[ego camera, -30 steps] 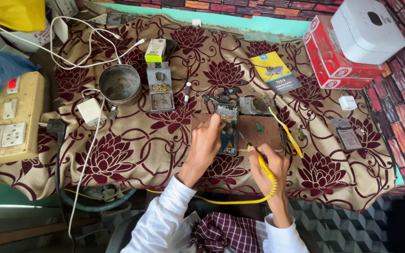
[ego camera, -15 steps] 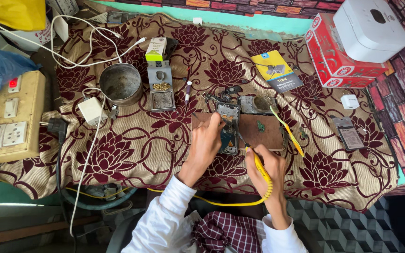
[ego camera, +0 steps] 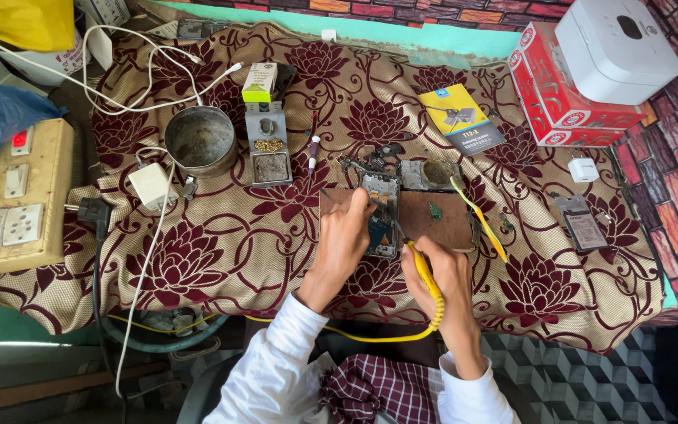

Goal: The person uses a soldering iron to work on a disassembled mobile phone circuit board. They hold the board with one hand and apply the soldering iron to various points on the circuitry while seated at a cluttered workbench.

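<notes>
Soldering at the opened phone on the wooden block.

My left hand rests on the opened phone, fingers loosely curled with the forefinger pressing its top edge to steady it on the wooden block. My right hand, just below the phone, has its fingers closed round the yellow soldering iron, tip at the board. I judge the joint is in progress; next calls for a steady tip and no slip.
</notes>
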